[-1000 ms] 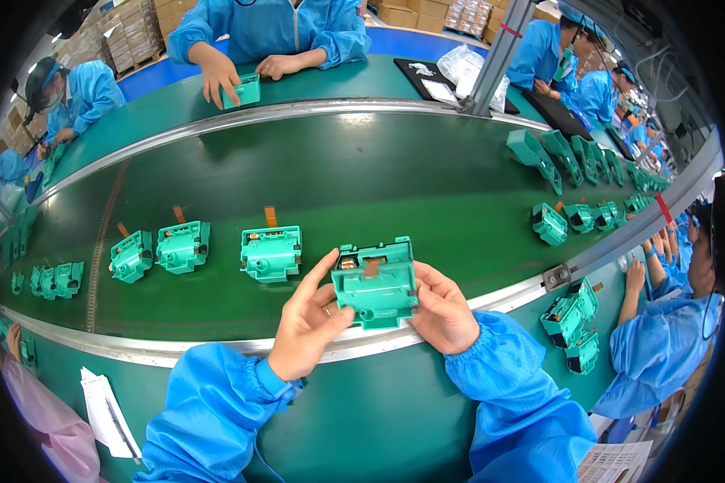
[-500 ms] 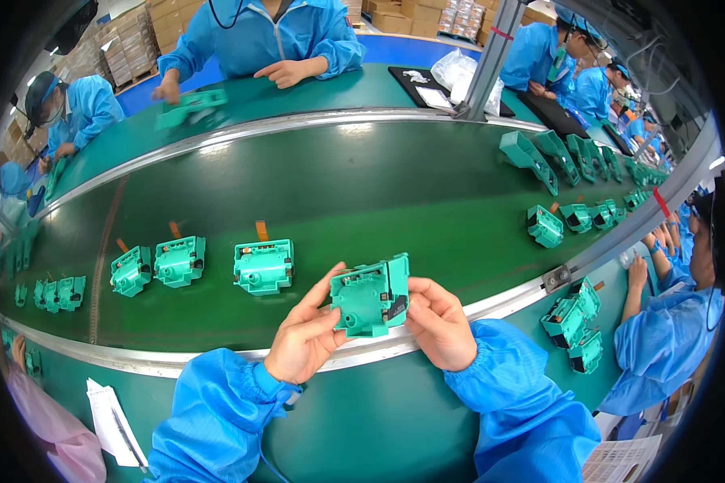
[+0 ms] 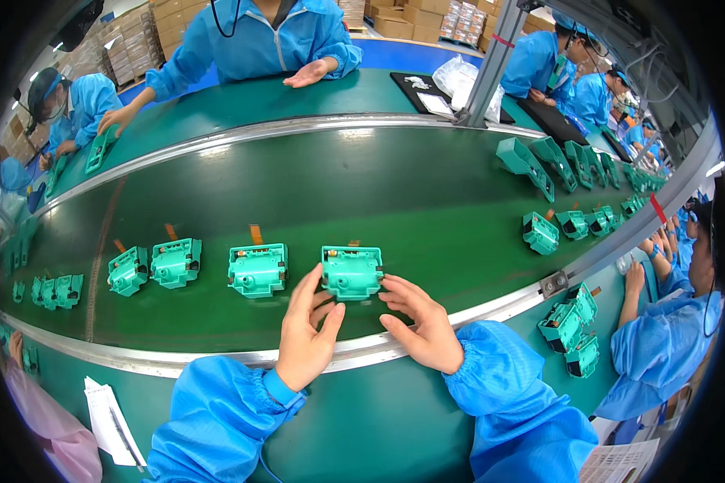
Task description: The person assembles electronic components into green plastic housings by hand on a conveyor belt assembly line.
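Observation:
A green plastic housing (image 3: 352,272) with a short orange ribbon tab at its top edge lies on the green conveyor belt (image 3: 354,185) in front of me. At its lower left corner my left hand (image 3: 308,326) has its fingers apart, the index fingertip beside the housing's edge. My right hand (image 3: 419,322) is spread on the other side, fingertips close to the right edge; whether they touch it I cannot tell. To the left, a similar housing (image 3: 257,270) with an orange tab sits on the belt, and two more lie further left.
A metal rail (image 3: 491,308) runs along the belt's near side, with a metal post (image 3: 620,229) at right. Several green housings (image 3: 572,326) are clustered on the right bench. Paper and a pen (image 3: 119,427) lie at left. Across the belt, a person (image 3: 274,44) reaches toward a green frame (image 3: 98,151).
The housing I held tilted between both hands now lies on the belt, further forward, and my fingers have opened around it. Across the belt, the person's green frame has moved left and been let go.

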